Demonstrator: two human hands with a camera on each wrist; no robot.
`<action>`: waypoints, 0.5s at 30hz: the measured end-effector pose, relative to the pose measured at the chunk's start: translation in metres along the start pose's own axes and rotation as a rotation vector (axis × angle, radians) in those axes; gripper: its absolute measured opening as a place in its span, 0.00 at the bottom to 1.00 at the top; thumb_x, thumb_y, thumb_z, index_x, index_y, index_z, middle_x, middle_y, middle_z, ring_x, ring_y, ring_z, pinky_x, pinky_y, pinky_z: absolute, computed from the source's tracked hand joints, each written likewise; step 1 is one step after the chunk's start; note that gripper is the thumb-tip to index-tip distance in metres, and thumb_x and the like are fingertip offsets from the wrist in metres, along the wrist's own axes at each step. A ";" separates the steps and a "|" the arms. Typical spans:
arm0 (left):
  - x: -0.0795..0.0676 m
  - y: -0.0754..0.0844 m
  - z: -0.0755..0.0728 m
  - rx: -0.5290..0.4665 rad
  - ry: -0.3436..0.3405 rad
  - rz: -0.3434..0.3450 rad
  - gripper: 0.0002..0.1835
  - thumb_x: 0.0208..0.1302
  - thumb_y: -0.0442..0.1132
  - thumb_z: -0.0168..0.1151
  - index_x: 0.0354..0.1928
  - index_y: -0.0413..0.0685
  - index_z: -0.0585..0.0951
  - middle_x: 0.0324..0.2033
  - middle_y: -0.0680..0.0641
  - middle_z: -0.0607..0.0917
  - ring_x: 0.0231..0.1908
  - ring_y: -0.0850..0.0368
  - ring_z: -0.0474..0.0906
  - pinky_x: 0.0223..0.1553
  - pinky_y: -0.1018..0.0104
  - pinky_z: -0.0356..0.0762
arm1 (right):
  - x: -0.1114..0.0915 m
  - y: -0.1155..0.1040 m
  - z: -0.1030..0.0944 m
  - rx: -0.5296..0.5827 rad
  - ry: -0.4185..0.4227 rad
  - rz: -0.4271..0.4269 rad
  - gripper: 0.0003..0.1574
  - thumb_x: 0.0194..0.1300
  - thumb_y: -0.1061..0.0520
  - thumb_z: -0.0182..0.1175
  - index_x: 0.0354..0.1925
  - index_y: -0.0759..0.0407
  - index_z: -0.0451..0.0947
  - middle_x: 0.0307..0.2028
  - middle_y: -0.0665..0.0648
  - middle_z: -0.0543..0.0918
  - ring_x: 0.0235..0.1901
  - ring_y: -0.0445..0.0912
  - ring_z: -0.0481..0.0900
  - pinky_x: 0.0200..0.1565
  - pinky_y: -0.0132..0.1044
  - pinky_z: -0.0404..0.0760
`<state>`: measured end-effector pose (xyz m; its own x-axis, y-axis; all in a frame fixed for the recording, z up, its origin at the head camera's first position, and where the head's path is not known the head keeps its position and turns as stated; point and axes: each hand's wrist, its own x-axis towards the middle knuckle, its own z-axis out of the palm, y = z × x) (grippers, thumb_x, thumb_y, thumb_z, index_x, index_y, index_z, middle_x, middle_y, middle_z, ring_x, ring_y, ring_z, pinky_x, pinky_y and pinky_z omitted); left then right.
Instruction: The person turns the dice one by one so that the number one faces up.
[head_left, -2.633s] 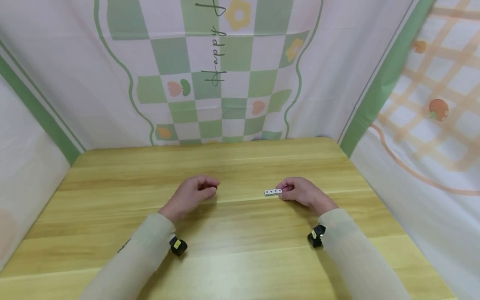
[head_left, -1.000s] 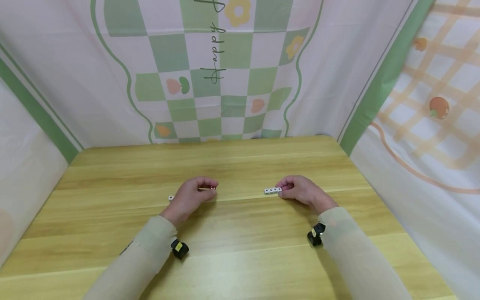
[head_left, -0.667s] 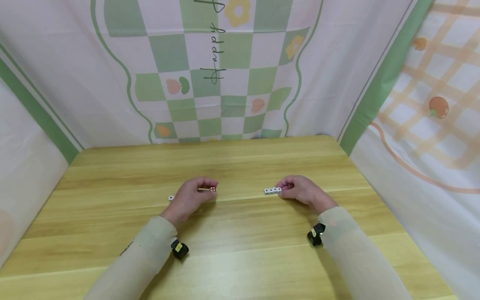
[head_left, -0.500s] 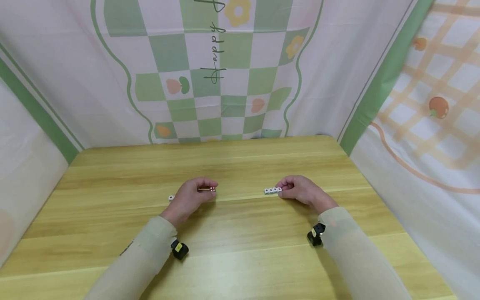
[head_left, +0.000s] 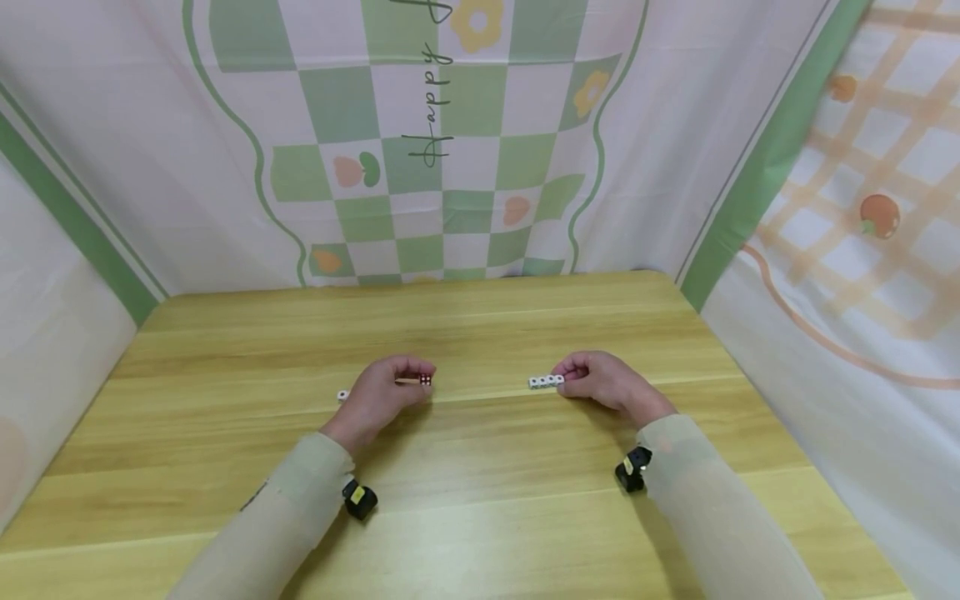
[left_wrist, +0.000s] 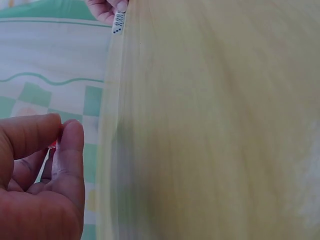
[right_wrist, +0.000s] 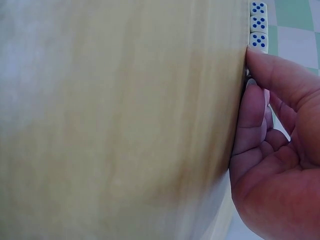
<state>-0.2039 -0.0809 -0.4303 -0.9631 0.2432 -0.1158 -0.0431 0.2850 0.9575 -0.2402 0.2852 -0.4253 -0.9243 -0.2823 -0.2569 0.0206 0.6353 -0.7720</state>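
Between the thumb and fingertips of my left hand (head_left: pixel 381 390) is a small red die (head_left: pixel 425 379) with white pips, pinched a little above the table. Only a sliver of it shows red in the left wrist view. My right hand (head_left: pixel 600 385) pinches the right end of a straight row of several white dice (head_left: pixel 545 382); its fingers hide that end. From the right wrist view, the white dice (right_wrist: pixel 258 23) carry blue pips on the side that shows, and the thumb touches the nearest visible one. A lone white die (head_left: pixel 342 396) lies just left of my left hand, partly covered by it.
The wooden table (head_left: pixel 480 483) runs back to a hanging cloth (head_left: pixel 472 167) with green checks. More cloth hangs at both sides. Black wrist cameras (head_left: pixel 360 500) sit on both sleeves.
The red die, hidden in my left fingers at first, has come into view and turned between them. The lone white die now shows beside that hand. My right hand and the row stay put.
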 end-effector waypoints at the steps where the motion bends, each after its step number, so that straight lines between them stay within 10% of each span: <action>1: 0.000 0.000 0.000 0.000 0.000 -0.001 0.17 0.69 0.31 0.67 0.58 0.39 0.82 0.55 0.39 0.85 0.52 0.52 0.82 0.52 0.58 0.82 | 0.000 0.000 0.000 -0.001 -0.001 -0.002 0.15 0.69 0.61 0.69 0.51 0.66 0.83 0.42 0.58 0.85 0.39 0.46 0.76 0.43 0.34 0.76; 15: -0.002 0.004 0.001 0.001 0.003 -0.006 0.15 0.73 0.35 0.65 0.58 0.40 0.83 0.56 0.41 0.85 0.52 0.51 0.81 0.56 0.54 0.80 | 0.000 0.000 0.000 0.014 -0.007 0.008 0.15 0.70 0.61 0.68 0.52 0.66 0.82 0.43 0.59 0.84 0.39 0.46 0.75 0.43 0.34 0.76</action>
<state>-0.2018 -0.0798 -0.4263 -0.9635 0.2387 -0.1211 -0.0489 0.2876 0.9565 -0.2400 0.2852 -0.4255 -0.9212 -0.2826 -0.2675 0.0334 0.6274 -0.7780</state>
